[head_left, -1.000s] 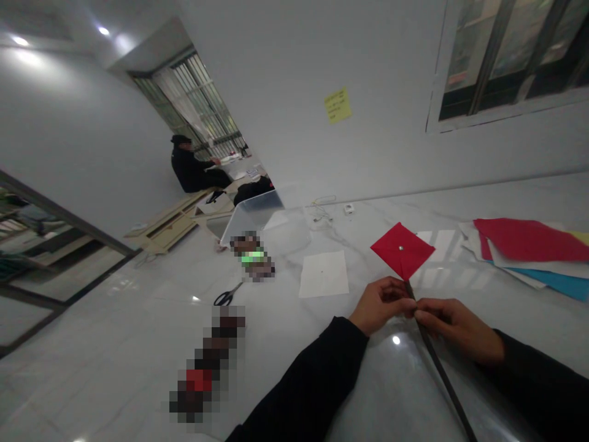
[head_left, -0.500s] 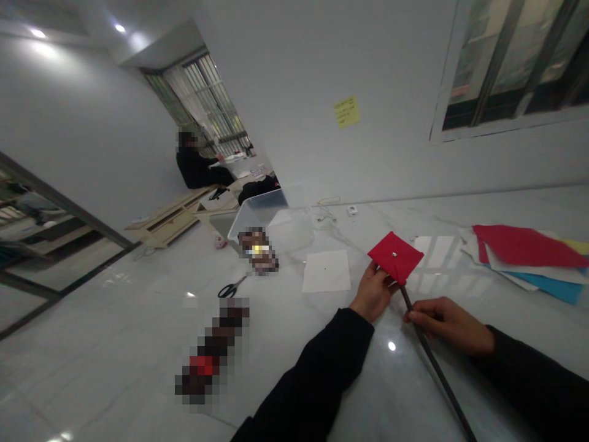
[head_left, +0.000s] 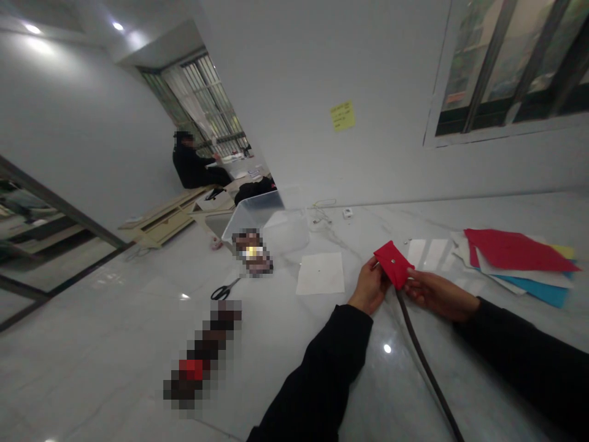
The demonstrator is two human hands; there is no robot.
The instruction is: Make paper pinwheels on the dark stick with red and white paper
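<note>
Low over the marble surface (head_left: 276, 344), my left hand (head_left: 370, 283) pinches the red folded paper (head_left: 393, 263) at its nine-o'clock edge and my right hand (head_left: 435, 293) pinches the four-o'clock corner, fingers pressed together, which I judge steadies it on the dark stick (head_left: 423, 362) slanting toward five o'clock.
</note>
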